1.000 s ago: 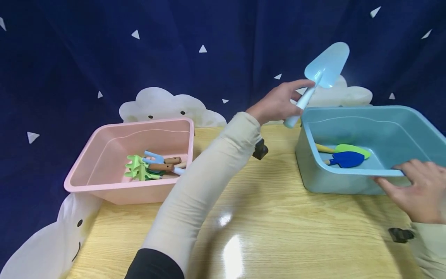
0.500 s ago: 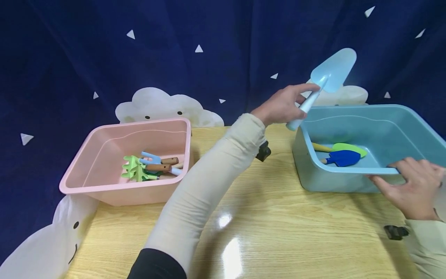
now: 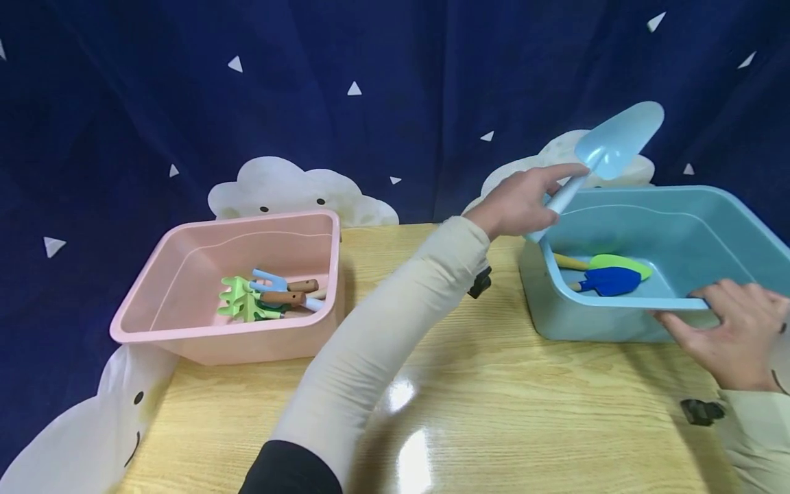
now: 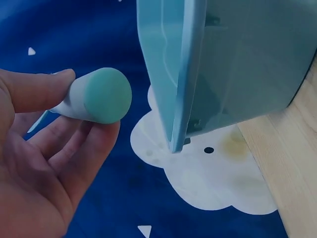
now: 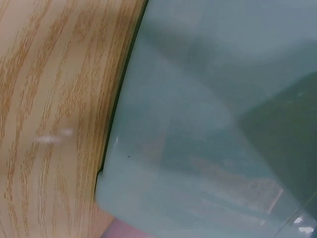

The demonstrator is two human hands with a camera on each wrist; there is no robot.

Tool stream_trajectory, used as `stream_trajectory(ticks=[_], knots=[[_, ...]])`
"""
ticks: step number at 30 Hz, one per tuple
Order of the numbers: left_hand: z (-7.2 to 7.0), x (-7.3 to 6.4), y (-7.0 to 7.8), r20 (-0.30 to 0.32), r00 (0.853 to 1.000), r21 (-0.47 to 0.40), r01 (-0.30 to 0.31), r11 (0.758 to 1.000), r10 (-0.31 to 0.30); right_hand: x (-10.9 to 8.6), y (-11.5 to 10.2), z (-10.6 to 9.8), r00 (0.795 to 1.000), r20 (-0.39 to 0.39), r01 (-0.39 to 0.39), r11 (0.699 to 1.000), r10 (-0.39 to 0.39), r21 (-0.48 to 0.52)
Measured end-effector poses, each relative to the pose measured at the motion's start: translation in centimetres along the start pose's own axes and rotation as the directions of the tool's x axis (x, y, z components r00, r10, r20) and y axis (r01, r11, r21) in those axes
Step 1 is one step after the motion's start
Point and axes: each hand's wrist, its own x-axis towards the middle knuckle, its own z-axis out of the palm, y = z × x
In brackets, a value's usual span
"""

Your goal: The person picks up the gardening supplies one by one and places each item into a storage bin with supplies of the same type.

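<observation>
My left hand [image 3: 524,199] grips the handle of a light blue trowel [image 3: 623,140], its blade tilted up and to the right. In the left wrist view, the handle's pale green end [image 4: 108,95] faces the camera between thumb and fingers. The trowel is above the left rim of the blue bin [image 3: 623,304]. My right hand [image 3: 737,333] holds that bin's front rim, thumb outside and fingers over the edge. Inside the bin lie a dark blue trowel [image 3: 611,281] and a lime green trowel [image 3: 620,263] with a yellow handle. The right wrist view shows mostly the bin's wall [image 5: 208,124].
A pink bin [image 3: 204,333] stands on the left of the wooden table [image 3: 494,412]. It holds green rakes [image 3: 241,302], a light blue fork [image 3: 268,280] and wooden handles. Behind hangs a dark blue curtain [image 3: 395,89] with white triangles and clouds.
My left hand has moved right and slightly down with the light blue trowel, bringing it over the blue bin's left side. My right hand stays on the rim.
</observation>
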Motion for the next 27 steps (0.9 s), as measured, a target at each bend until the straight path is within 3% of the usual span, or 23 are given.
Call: stream_trajectory(ticks=[3,7,11,14,19,23,27], knots=[[0.8,0.4,0.7,-0.003,1.000,0.066,-0.008,0.998,0.008,-0.1,0.1,-0.2,1.000,0.012,-0.012,1.000,0.012,-0.011],[2.1,1.1,1.9,0.022,1.000,0.155,-0.002,0.988,-0.002,0.1,0.1,-1.3,0.989,0.137,-0.038,0.991,0.056,-0.130],[3.5,1.5,3.1,0.060,0.998,0.206,-0.017,0.978,0.004,0.4,0.1,-2.3,0.974,0.222,-0.002,0.980,0.046,-0.197],[4.4,1.8,3.8,0.083,0.997,0.229,-0.029,0.973,0.010,0.5,0.2,-2.4,0.975,0.219,0.022,0.982,0.020,-0.187],[5.9,2.5,4.5,0.105,0.994,0.248,-0.001,0.969,-0.026,0.4,0.2,-2.2,0.976,0.213,-0.010,0.980,0.053,-0.197],[7.2,3.2,4.4,0.122,0.990,0.279,0.041,0.959,-0.077,0.3,0.1,-2.2,0.977,0.206,-0.016,0.982,0.055,-0.188],[8.0,3.8,3.8,0.150,0.984,0.297,0.045,0.954,-0.093,0.5,0.2,-2.3,0.980,0.197,-0.002,0.987,0.034,-0.160]])
